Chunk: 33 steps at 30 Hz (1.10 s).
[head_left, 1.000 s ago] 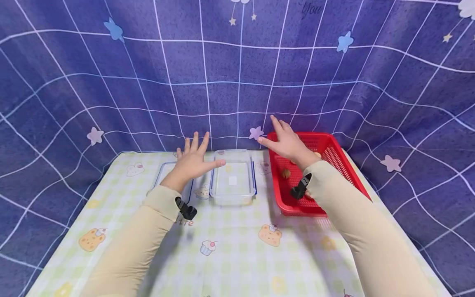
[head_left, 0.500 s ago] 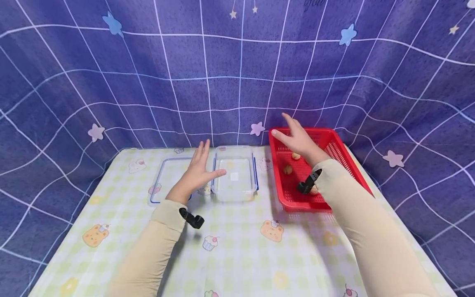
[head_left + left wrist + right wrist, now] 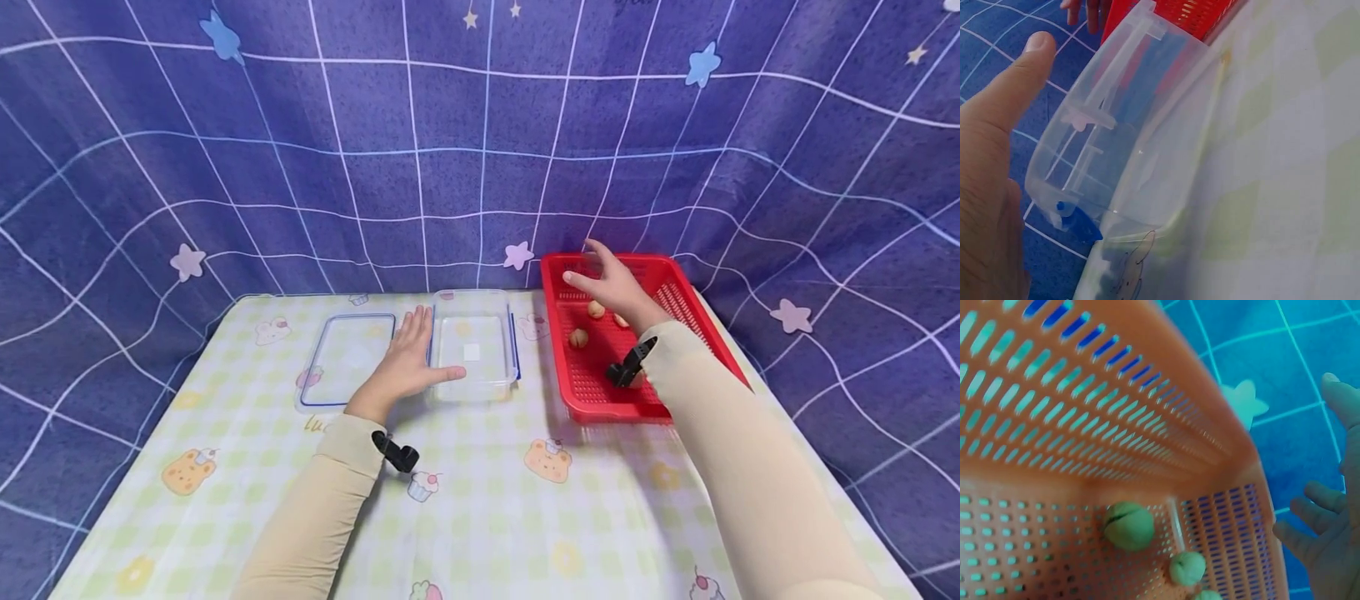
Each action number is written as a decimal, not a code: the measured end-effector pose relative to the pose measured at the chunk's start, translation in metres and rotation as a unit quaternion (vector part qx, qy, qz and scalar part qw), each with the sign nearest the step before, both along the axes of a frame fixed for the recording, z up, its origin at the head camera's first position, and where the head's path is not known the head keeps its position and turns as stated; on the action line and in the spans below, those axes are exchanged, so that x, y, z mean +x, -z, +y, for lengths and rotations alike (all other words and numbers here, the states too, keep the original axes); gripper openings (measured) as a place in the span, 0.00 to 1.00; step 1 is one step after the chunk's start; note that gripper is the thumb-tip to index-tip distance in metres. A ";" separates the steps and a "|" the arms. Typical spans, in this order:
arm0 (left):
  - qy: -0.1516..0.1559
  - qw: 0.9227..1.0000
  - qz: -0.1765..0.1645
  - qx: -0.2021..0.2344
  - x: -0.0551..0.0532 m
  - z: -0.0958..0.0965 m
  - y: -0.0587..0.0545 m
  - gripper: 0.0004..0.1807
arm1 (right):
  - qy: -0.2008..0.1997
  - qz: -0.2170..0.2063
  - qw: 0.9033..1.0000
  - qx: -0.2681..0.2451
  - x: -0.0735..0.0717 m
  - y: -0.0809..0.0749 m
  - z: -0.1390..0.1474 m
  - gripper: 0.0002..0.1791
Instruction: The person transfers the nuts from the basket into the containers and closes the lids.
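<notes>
A clear plastic food container with blue side clips stands at the middle of the table's far part. My left hand is at its left side, fingers straight and thumb stretched over the near part of the container in the head view. In the left wrist view the thumb stands apart from the container wall. My right hand hovers over the red plastic basket, fingers spread and holding nothing. Several walnuts lie in the basket, among them one walnut near its left side and another walnut in the right wrist view.
Left of the container lies its clear lid with a blue seal, flat on the checked tablecloth. A dark blue curtain with a white grid hangs right behind the table.
My left hand has come down and to the right, up to the container's left side, its fingers closing together. My right hand has moved right and lower over the basket.
</notes>
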State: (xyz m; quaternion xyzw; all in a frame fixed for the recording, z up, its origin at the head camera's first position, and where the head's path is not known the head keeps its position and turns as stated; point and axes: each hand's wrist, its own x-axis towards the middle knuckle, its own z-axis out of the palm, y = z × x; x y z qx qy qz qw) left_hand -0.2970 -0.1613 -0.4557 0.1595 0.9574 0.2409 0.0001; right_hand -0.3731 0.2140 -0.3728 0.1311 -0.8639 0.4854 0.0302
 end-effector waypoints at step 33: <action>0.070 0.996 -0.014 -0.054 0.010 -0.003 -0.002 0.64 | -0.109 -0.084 0.981 0.133 0.000 0.056 0.031 0.47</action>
